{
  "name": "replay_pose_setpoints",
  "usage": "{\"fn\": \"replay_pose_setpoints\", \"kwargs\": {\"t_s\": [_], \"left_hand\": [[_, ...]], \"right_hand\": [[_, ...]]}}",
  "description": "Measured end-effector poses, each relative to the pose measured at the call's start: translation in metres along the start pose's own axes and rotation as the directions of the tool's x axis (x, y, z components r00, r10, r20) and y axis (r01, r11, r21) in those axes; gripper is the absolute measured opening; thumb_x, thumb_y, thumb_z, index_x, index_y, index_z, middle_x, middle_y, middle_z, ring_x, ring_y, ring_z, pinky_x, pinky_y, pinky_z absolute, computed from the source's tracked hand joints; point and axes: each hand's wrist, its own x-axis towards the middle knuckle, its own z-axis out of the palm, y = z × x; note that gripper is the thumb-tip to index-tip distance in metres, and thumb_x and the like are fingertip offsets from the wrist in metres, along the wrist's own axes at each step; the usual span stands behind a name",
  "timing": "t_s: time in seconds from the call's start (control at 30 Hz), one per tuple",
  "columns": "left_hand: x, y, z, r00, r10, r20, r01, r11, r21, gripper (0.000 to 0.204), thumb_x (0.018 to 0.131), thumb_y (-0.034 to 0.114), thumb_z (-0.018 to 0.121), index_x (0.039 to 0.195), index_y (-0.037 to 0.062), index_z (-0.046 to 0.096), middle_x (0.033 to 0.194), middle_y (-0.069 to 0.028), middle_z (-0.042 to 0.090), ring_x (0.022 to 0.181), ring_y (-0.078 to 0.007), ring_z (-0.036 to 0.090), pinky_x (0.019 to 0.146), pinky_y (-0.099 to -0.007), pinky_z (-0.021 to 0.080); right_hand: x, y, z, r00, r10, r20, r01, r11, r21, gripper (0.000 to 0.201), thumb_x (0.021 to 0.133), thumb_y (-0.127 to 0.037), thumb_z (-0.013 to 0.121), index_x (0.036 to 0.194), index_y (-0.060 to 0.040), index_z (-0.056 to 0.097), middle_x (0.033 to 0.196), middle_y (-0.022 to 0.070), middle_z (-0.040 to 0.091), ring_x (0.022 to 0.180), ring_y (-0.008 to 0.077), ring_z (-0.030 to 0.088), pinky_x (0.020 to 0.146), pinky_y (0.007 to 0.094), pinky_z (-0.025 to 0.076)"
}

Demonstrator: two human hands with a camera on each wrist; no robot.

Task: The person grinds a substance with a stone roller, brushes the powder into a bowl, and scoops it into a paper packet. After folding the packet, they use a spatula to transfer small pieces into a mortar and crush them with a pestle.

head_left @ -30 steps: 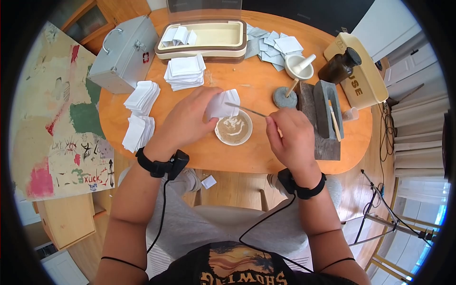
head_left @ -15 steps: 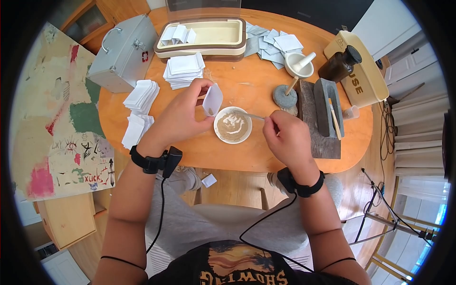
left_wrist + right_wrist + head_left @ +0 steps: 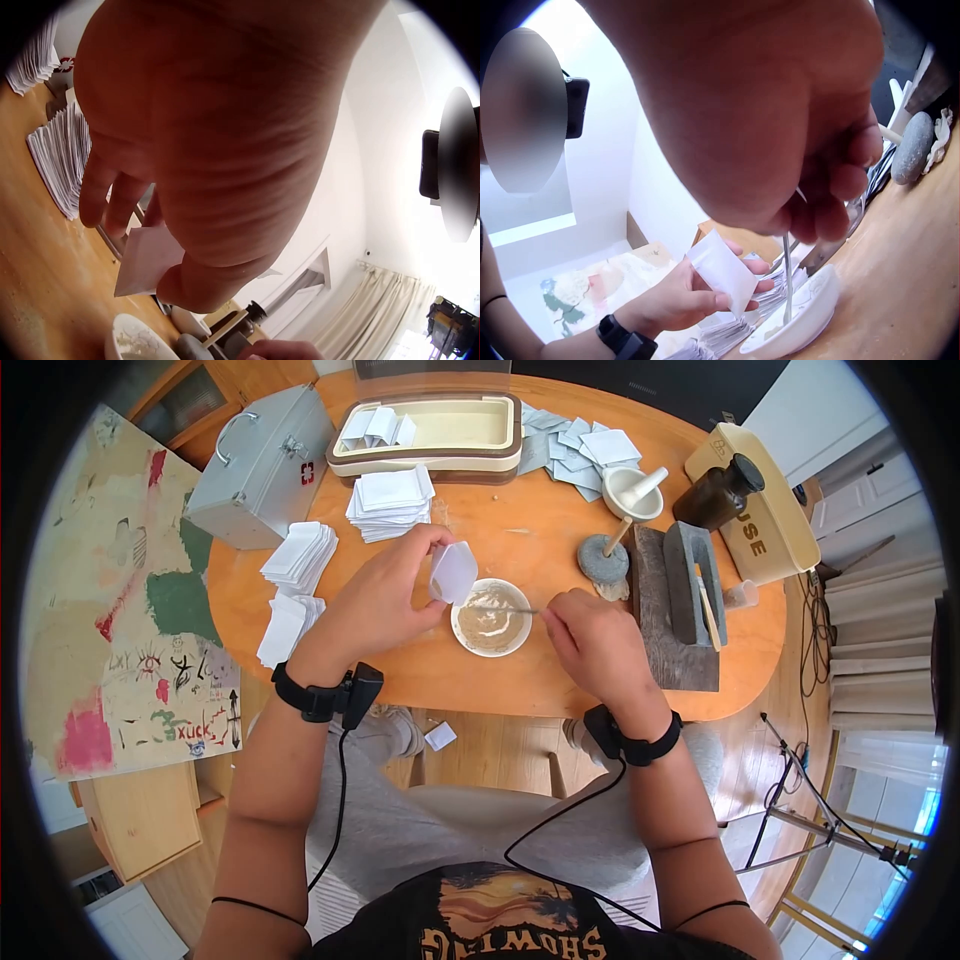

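Well, the white bowl point(image 3: 488, 652) sits between the hands point(image 3: 385, 598) point(image 3: 602, 642).

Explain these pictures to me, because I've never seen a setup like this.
There's no robot, just a person working with two bare hands. The overhead picture comes from a camera on their head; the two close-ups come from a camera worn on each wrist. The left hand holds a small white packet near a bowl; the right hand grips a thin metal tool, its far end in the bowl. Around them on the wooden table are stacks of white paper, a silver case, a mortar and a dark bottle.
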Motion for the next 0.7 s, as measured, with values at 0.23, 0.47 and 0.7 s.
{"fn": "replay_pose_setpoints", "kwargs": {"t_s": [0.23, 0.47, 0.7], "left_hand": [[-0.002, 0.0, -0.001, 0.995, -0.061, 0.079, 0.058, 0.998, 0.035, 0.06, 0.086, 0.003, 0.078, 0.14, 0.0025, 0.053, 0.13, -0.0189, 0.068, 0.125, -0.0348, 0.069, 0.105, -0.0426, 0.056], [0.0, -0.001, 0.002, 0.984, -0.104, 0.145, 0.095, 0.993, 0.066, 0.062, 0.084, 0.002, 0.077, 0.14, 0.0013, 0.053, 0.129, -0.0191, 0.069, 0.12, -0.0345, 0.071, 0.104, -0.0411, 0.057], [-0.001, 0.002, 0.0, 0.964, -0.177, 0.198, 0.173, 0.984, 0.037, 0.059, 0.084, 0.002, 0.077, 0.138, 0.0015, 0.054, 0.126, -0.0188, 0.069, 0.117, -0.0334, 0.072, 0.102, -0.0418, 0.057]], "right_hand": [[0.001, 0.001, -0.022, 0.995, 0.08, 0.065, -0.081, 0.997, 0.007, 0.02, 0.098, -0.017, 0.072, 0.084, -0.0036, 0.066, 0.081, 0.017, 0.068, 0.078, 0.0415, 0.068, 0.068, 0.0504, 0.055], [0.0, -0.006, -0.002, 0.995, 0.024, 0.1, -0.029, 0.998, 0.049, 0.021, 0.099, -0.018, 0.07, 0.085, -0.0033, 0.064, 0.084, 0.0168, 0.068, 0.078, 0.0413, 0.068, 0.068, 0.0502, 0.055], [0.001, -0.007, -0.014, 0.999, 0.009, 0.038, -0.009, 1.0, -0.007, 0.021, 0.094, -0.017, 0.072, 0.079, -0.0042, 0.064, 0.078, 0.0144, 0.068, 0.072, 0.0396, 0.067, 0.066, 0.049, 0.055]]}}
